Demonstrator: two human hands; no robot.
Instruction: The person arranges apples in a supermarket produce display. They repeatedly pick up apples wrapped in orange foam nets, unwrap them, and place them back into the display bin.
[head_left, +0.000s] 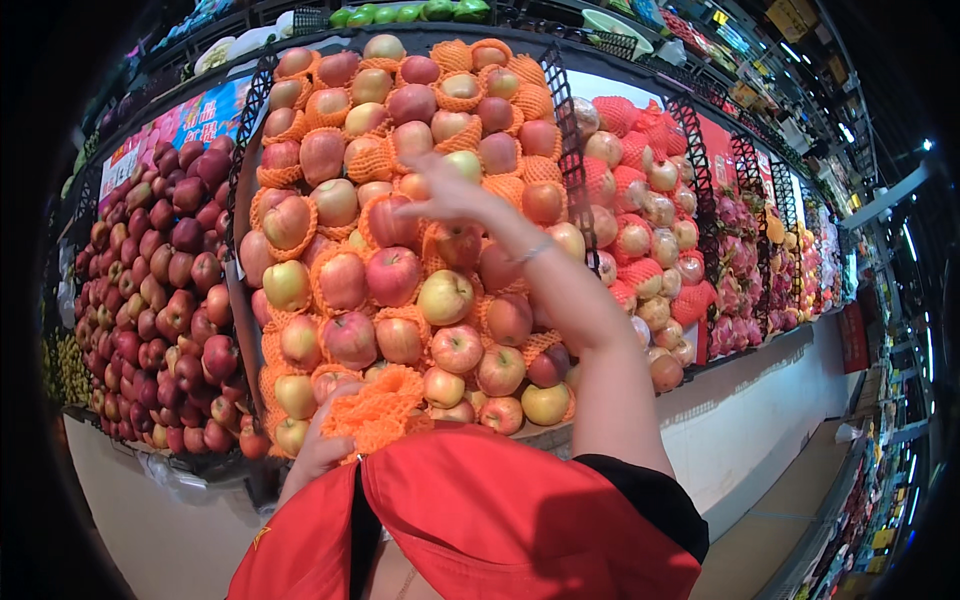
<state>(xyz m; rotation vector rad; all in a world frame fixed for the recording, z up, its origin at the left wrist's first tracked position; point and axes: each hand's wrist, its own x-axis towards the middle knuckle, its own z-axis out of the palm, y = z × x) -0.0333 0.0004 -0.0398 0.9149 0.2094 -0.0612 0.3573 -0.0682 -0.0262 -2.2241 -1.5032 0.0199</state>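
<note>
Before me rises a sloping display of red and yellow apples (394, 276), many wrapped in orange foam net sleeves (536, 101). Close to my body, my left hand (322, 444) grips a bunch of loose orange foam nets (379, 401); the bunch hides part of its fingers. My right hand (448, 193) reaches over the middle of the display, slightly blurred, its fingers apart and nothing seen in them. Under its fingers lies a netted red apple (391, 220); whether they touch it I cannot tell. A yellow-green apple (463, 165) shows just beyond the hand.
Black plastic lattice dividers (568, 135) (251, 135) flank the display. Darker red apples (161, 300) are heaped on the left. To the right are fruits in pink-red nets (637, 195), then dragon fruit (739, 262). Green produce (409, 13) sits on the back shelf.
</note>
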